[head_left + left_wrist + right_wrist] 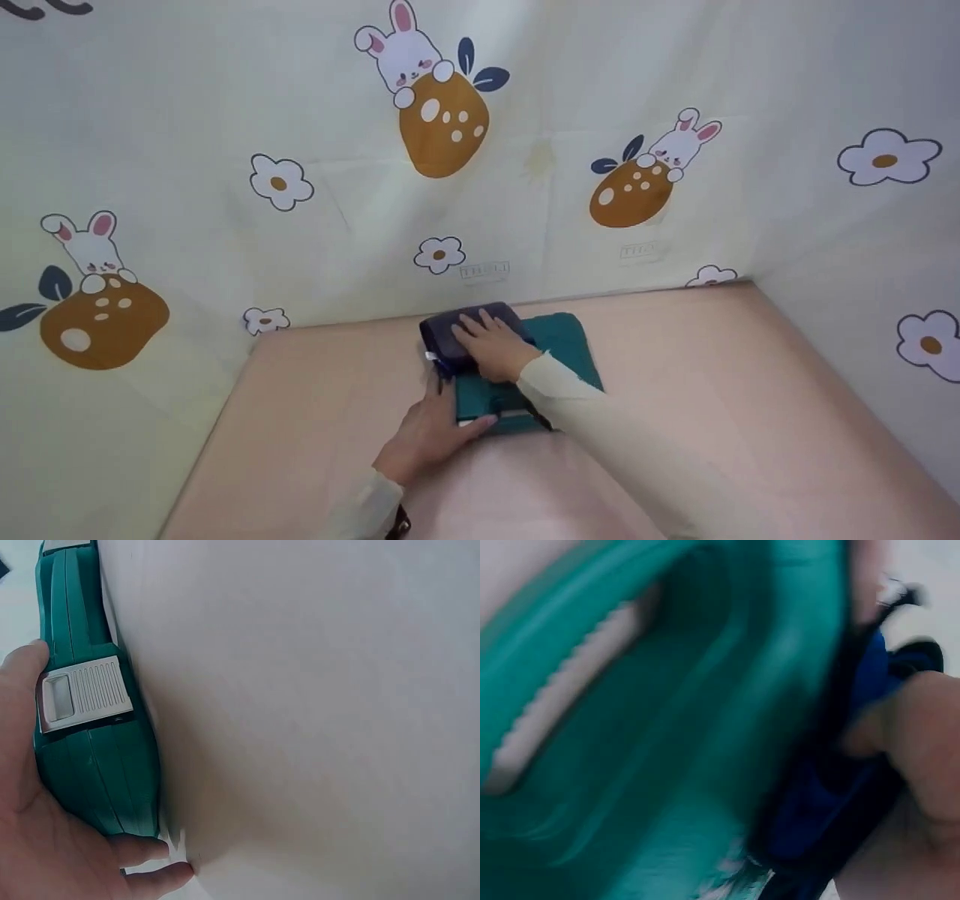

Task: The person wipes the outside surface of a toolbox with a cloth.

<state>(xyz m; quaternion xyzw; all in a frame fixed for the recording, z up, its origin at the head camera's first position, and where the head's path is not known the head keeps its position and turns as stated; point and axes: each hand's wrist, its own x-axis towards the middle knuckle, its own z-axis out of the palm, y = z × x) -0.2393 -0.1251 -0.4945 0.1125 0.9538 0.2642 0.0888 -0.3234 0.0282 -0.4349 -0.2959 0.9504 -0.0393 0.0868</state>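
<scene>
A green plastic case (568, 341) with a built-in handle lies at the back of the table. On it sits a dark navy case (442, 341), its blue side (799, 817) showing in the right wrist view. My right hand (495, 349) rests across the navy case's top, fingers spread. At the green case's front-left corner is my left hand (431, 431), thumb along the front edge and fingers beside its left end. The left wrist view shows a pale ridged latch (86, 694) between the thumb and the far end. The right wrist view is blurred.
A pinkish cloth (330, 405) covers the table. Pale fabric walls (547, 90) printed with rabbits and flowers rise behind it and at both sides, close to the back of the cases. A small white tag (430, 357) sticks out from the navy case's left side.
</scene>
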